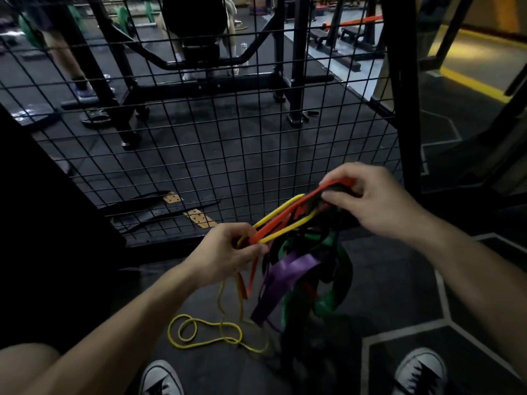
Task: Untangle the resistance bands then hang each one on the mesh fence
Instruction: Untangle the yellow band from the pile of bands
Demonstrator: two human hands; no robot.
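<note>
Behind the hands: mesh fence (199, 132), black wire grid, stood upright just past the bundle, with no band seen hanging on it.
Floor (399, 280): dark rubber with pale lines; 2 grey-toed shoes showed at the bottom edge.
Progress: early by my judgement; 0 bands were hung and every colour was knotted together, so all the separating and all the hanging were left.
Resistance bands (291, 252): 1 tangled bunch held in the air between both hands, near the fence but not touching it.
Purple band (288, 269): wide, flat, glossy, drooping from the middle.
Green band (328, 303): wide, hanging low on the right side.
Orange band (282, 220): flat strap stretched from hand to hand.
Yellow band (205, 332): thin cord; its slack lay looped on the floor.
Left hand (228, 255): fingers curled, pinching the yellow and orange strands.
Right hand (370, 201): fingers curled over the bundle's top, clamped on orange and dark strands.
</note>
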